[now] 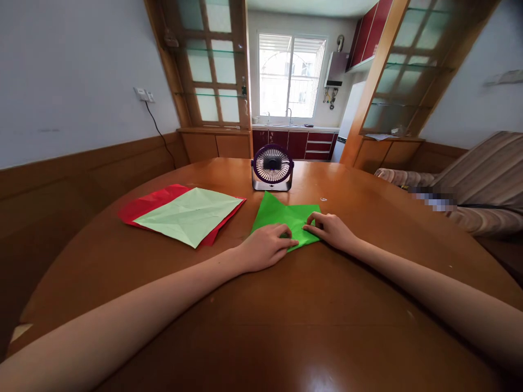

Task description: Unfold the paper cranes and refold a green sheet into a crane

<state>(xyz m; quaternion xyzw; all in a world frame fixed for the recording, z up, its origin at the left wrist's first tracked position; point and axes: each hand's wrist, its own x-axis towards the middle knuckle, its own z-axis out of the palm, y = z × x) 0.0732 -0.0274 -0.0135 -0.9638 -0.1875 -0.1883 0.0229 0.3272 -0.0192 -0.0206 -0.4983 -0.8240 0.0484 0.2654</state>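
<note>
A folded sheet of bright green paper (285, 215) lies flat on the round wooden table (286, 305), just in front of a small fan. My left hand (266, 246) rests on the paper's near left edge, its fingers pressing down on it. At the near right edge my right hand (332, 228) presses the paper with curled fingertips. Both hands almost meet over the paper's front corner, which they hide.
A small purple desk fan (272, 167) stands behind the green paper. To the left lie a creased pale green sheet (188, 214) on top of a red sheet (149, 203). A striped sofa (478, 179) is at the right, a wall at the left.
</note>
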